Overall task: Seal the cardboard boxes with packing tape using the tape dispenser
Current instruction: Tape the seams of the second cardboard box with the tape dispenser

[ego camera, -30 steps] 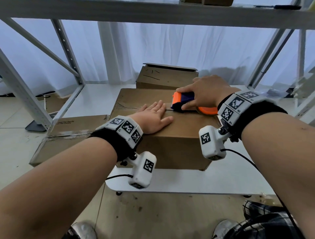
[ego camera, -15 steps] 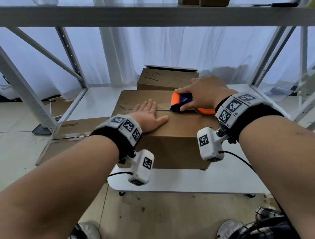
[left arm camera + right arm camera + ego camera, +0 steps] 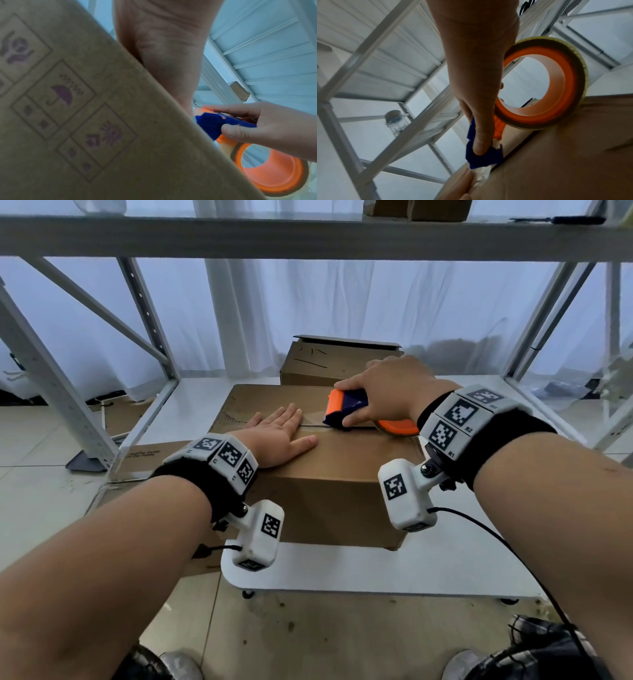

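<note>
- The tape dispenser (image 3: 346, 409), grasped by the right hand (image 3: 394, 392), has been drawn rightward along the seam of the cardboard box (image 3: 329, 494) on the counter (image 3: 445, 570)
- The flaps are pressed flat by the released left hand (image 3: 277, 436); sealing is judged underway

The box (image 3: 329, 494) under the hands is plain brown cardboard, matt and slightly fibrous, with purple symbols (image 3: 61, 94) printed on one side. The tape dispenser (image 3: 346, 407) is smooth plastic, orange and dark blue, and its roll (image 3: 559, 83) of clear tape has a glossy, yellowish edge around an orange plastic core. The shelf frame (image 3: 144, 313) is pale painted metal with a dull sheen. The shelf board (image 3: 445, 563) is smooth, glossy white. The curtain (image 3: 342, 296) behind is thin, sheer white cloth.
</note>
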`<state>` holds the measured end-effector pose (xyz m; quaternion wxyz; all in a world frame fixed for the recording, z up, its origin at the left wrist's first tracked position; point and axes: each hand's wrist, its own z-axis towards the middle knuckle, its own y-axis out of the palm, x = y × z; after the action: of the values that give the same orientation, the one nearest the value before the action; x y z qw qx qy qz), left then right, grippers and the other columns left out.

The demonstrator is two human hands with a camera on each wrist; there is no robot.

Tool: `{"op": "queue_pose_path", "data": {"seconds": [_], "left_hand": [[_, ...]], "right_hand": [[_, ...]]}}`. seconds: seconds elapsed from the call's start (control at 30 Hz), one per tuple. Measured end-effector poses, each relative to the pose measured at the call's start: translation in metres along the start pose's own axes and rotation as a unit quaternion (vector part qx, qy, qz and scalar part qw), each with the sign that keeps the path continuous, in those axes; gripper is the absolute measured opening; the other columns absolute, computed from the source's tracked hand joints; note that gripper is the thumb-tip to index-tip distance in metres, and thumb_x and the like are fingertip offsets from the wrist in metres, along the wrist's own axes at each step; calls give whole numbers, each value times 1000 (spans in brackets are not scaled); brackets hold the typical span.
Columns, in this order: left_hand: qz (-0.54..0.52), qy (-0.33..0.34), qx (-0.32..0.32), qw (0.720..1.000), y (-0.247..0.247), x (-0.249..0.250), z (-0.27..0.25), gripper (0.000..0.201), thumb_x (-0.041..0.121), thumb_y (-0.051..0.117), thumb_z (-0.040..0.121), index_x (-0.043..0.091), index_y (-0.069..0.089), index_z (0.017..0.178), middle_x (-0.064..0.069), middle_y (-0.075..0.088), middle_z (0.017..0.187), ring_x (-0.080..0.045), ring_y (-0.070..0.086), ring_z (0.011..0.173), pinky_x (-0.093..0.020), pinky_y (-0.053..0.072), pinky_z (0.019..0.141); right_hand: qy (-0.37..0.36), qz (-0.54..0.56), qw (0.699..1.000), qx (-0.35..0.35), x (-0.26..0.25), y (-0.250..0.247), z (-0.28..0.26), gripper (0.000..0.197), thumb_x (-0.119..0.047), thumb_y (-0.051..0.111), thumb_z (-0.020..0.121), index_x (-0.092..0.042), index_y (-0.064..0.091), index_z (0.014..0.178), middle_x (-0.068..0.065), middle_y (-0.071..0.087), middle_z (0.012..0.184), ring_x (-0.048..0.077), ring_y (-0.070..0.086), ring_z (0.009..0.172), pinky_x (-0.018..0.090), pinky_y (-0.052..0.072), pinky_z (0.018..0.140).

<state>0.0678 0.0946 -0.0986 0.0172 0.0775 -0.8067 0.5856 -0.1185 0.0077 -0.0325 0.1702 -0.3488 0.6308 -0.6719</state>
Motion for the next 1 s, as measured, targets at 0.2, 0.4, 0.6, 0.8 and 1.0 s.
{"op": "queue_pose_path", "data": {"seconds": [0.2, 0.4, 0.6, 0.8, 1.0], "left_hand": [[-14, 2, 41, 999, 1, -11, -3, 74, 61, 24, 95, 19, 5, 153, 4, -2, 160, -9, -5, 146, -37, -5, 119], [-38, 6, 75, 996, -10, 5, 10, 87, 68, 44, 85, 16, 15, 149, -2, 29, 153, -23, 22, 143, -34, 6, 117], [-14, 47, 70, 996, -6, -1, 20, 88, 71, 40, 83, 25, 12, 153, 6, 10, 159, -11, 5, 146, -38, 2, 118], [-13, 49, 82, 995, -5, -2, 17, 87, 71, 39, 83, 25, 14, 152, 8, 12, 159, -10, 7, 146, -39, 4, 118], [5, 38, 72, 997, -4, -2, 20, 88, 74, 36, 84, 24, 12, 152, 8, 9, 159, -12, 8, 146, -40, 5, 118]], "right_hand": [[4, 44, 999, 5, -8, -1, 3, 64, -82, 34, 78, -54, 40, 135, -3, 54, 128, 23, 49, 118, 37, 36, 89], [-9, 45, 999, 8, -5, -5, 8, 67, -82, 40, 76, -49, 45, 135, -12, 54, 133, 17, 49, 121, 33, 37, 81], [-28, 30, 999, 2, -4, -7, 6, 77, -80, 52, 71, -46, 41, 139, -6, 55, 130, 18, 49, 119, 33, 36, 84], [-29, 2, 999, 14, -6, -6, 1, 76, -79, 50, 74, -45, 38, 141, -2, 53, 131, 21, 48, 120, 33, 33, 85], [-16, -8, 1000, 16, 3, -3, -5, 76, -81, 49, 72, -47, 39, 139, 1, 55, 123, 22, 50, 114, 35, 37, 86]]}}
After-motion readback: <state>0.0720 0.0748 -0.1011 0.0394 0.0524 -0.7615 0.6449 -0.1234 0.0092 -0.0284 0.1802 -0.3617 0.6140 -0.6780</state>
